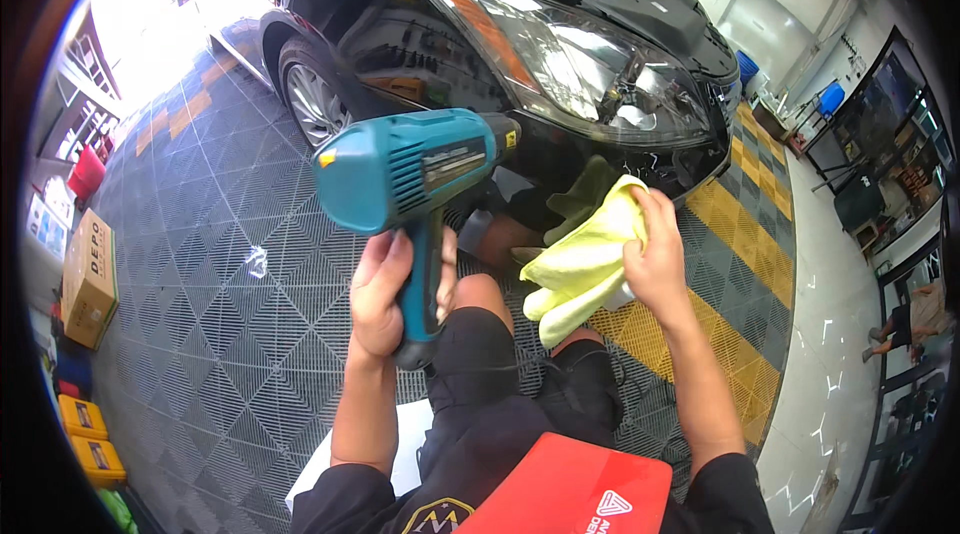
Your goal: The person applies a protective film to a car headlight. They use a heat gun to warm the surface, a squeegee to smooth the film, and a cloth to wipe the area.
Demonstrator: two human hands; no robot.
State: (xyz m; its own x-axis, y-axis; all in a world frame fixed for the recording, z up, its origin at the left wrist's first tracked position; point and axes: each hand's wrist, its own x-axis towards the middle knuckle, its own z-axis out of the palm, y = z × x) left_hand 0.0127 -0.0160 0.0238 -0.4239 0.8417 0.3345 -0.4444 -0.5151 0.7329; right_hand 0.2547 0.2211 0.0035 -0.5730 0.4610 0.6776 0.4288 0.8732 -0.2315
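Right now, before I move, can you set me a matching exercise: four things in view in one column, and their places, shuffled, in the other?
Things:
1. Heat gun
2. Cloth
3. Headlight
4. Cardboard box

Places:
A. At the front corner of the black car
B. Near the left rim of the picture
C. Gripped by its handle in the left hand
D. Held in the right hand

Right pairs: 1-C, 2-D, 3-A, 4-B
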